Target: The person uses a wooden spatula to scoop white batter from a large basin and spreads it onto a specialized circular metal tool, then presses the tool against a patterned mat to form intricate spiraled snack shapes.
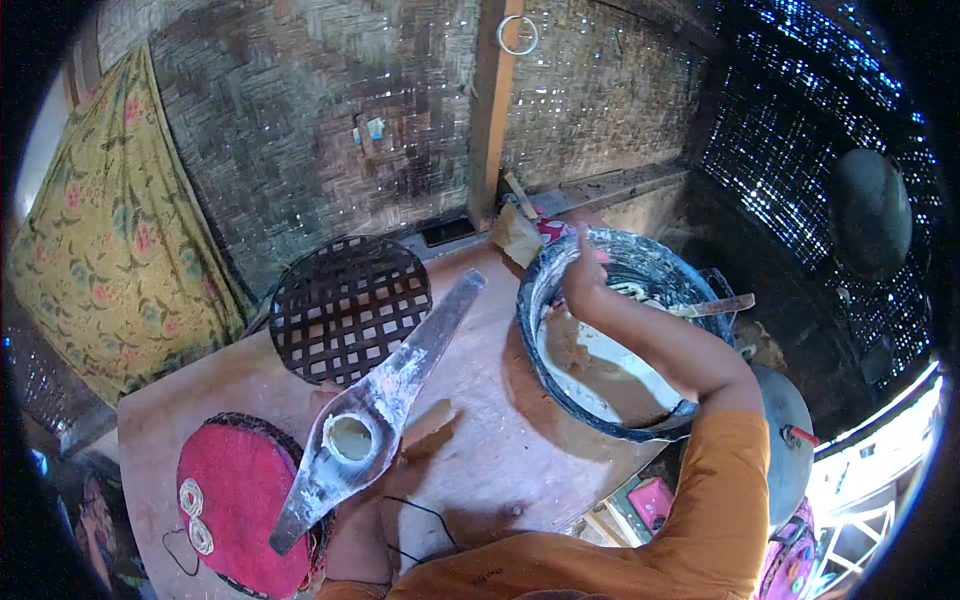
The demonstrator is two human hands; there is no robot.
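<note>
A long wooden press (390, 395), dusted white, tapers to a handle at each end and has a round cup of pale paste (350, 438) in its middle. My left hand (325, 396) is closed on it from beneath; most of the hand is hidden under the wood. A tan piece (430, 422) shows beside the press, too covered to name. My right hand (584, 278) is over the far left rim of a dark basin (535, 345), one finger stretched out and nothing visible in it. White dough or flour (605, 350) lies in the basin, partly shaded by my forearm.
A round tray covered in pink cloth (240, 475) bears two white coils (196, 515). Behind the press lies a dark open-weave tray (350, 310). A wooden stick (720, 307) crosses the basin's right rim. A paper packet (516, 238) stands by its far side.
</note>
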